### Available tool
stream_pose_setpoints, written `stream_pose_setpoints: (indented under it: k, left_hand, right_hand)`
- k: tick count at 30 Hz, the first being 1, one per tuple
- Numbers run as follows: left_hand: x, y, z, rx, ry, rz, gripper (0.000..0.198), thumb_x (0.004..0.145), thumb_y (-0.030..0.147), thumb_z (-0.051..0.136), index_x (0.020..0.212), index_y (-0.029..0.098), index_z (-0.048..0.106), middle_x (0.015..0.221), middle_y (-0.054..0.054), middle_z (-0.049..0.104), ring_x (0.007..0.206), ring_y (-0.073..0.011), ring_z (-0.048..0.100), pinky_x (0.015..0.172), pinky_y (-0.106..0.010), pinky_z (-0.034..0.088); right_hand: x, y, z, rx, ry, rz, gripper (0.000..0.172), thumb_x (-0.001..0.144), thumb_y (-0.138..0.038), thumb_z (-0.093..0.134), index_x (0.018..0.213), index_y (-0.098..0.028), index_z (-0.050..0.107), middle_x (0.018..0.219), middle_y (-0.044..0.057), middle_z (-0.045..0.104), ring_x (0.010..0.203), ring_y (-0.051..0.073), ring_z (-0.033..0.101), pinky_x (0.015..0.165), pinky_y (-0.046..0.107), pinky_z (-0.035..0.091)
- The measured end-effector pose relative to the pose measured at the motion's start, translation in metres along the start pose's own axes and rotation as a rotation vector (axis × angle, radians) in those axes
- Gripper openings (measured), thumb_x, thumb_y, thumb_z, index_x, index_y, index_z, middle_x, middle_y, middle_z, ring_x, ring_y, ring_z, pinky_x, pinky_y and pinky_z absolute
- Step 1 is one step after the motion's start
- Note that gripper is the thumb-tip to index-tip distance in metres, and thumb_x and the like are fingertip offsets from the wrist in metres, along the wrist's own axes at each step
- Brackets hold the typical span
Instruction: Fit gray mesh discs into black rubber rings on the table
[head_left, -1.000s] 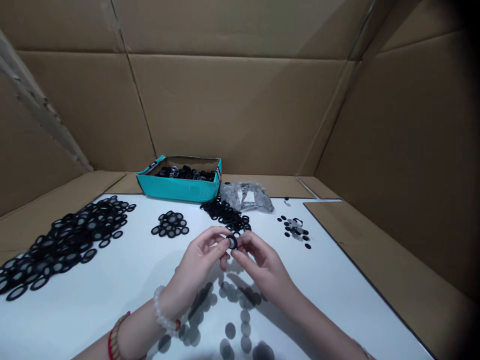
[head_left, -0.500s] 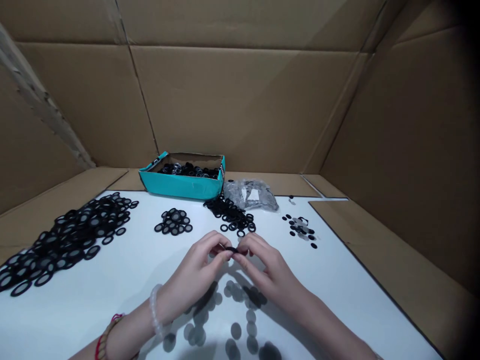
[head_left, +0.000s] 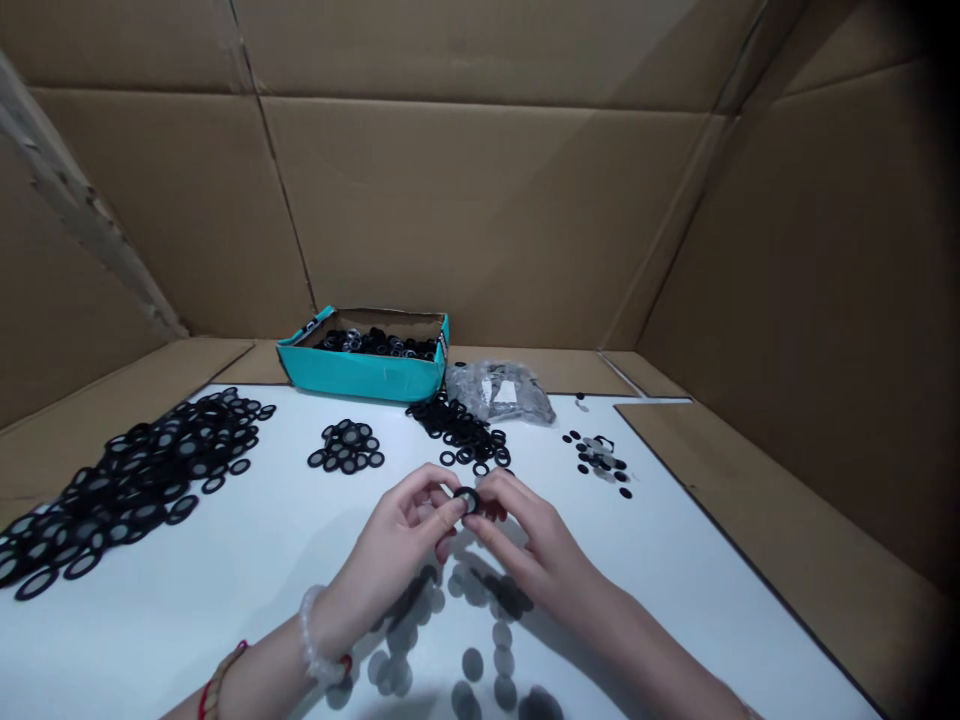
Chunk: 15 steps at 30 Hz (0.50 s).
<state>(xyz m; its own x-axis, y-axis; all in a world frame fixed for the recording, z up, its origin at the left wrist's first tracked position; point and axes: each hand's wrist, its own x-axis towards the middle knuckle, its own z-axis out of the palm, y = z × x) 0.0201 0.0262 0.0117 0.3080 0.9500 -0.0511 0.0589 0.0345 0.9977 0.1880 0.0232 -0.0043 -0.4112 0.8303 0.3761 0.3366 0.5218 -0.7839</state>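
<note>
My left hand [head_left: 397, 530] and my right hand [head_left: 525, 535] meet above the white table, with their fingertips pinching a small black rubber ring [head_left: 467, 499] from both sides. The fingers hide part of its rim, and its centre looks grey, perhaps mesh. Below my hands lie several flat grey mesh discs [head_left: 472, 664]. Nearest beyond my fingers is a heap of plain black rings [head_left: 457, 432]. A smaller heap of black rings with grey centres [head_left: 345, 447] lies to the left.
A large spread of mesh-centred black rings [head_left: 127, 490] covers the table's left side. A teal box of rings [head_left: 360, 372] and a transparent plastic bag [head_left: 501, 392] stand at the back. Small black and grey discs [head_left: 598, 458] lie right. Cardboard walls [head_left: 480, 210] surround the white table [head_left: 675, 560].
The ring has turned from nearly edge-on to showing its face. Both hands have shifted slightly, and my fingers have changed their hold on it.
</note>
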Motion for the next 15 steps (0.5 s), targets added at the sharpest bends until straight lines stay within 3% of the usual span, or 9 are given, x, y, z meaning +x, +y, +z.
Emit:
stream_pose_setpoints:
  k: [3, 6, 9, 15]
  left_hand:
    - [-0.0008, 0.0006, -0.0028, 0.083, -0.077, 0.084, 0.016, 0.083, 0.030, 0.051, 0.094, 0.020, 0.056, 0.078, -0.001, 0.057, 0.067, -0.0130, 0.052, 0.062, -0.024, 0.042]
    - [-0.0016, 0.0028, -0.0069, 0.226, -0.081, 0.158, 0.010, 0.082, 0.024, 0.051, 0.087, 0.019, 0.058, 0.088, -0.003, 0.059, 0.081, -0.0164, 0.054, 0.073, -0.026, 0.043]
    - [-0.0016, 0.0029, -0.0089, 0.304, -0.055, 0.165, 0.005, 0.080, 0.020, 0.052, 0.079, 0.019, 0.057, 0.082, -0.001, 0.058, 0.079, -0.0165, 0.055, 0.074, -0.027, 0.043]
    - [0.0003, -0.0012, -0.0067, 0.229, -0.028, 0.122, 0.007, 0.080, 0.024, 0.055, 0.076, 0.018, 0.056, 0.075, -0.001, 0.056, 0.074, -0.0160, 0.053, 0.068, -0.025, 0.043]
  right_hand:
    - [0.0006, 0.0000, 0.0002, 0.002, -0.059, 0.003, 0.013, 0.092, -0.020, 0.042, 0.081, -0.020, 0.049, 0.078, 0.001, 0.048, 0.074, 0.016, 0.046, 0.067, 0.027, 0.037]
    - [0.0003, -0.0017, -0.0002, 0.029, -0.112, 0.015, 0.018, 0.092, -0.023, 0.042, 0.075, -0.020, 0.046, 0.074, 0.000, 0.046, 0.071, 0.015, 0.044, 0.064, 0.027, 0.036]
    - [-0.0007, -0.0034, -0.0002, 0.055, -0.114, 0.035, 0.026, 0.093, -0.028, 0.041, 0.068, -0.019, 0.041, 0.070, -0.001, 0.042, 0.067, 0.014, 0.041, 0.061, 0.026, 0.034]
    - [-0.0034, -0.0041, 0.0003, 0.099, -0.030, 0.051, 0.026, 0.091, -0.025, 0.042, 0.065, -0.019, 0.038, 0.068, -0.002, 0.039, 0.065, 0.014, 0.040, 0.059, 0.026, 0.032]
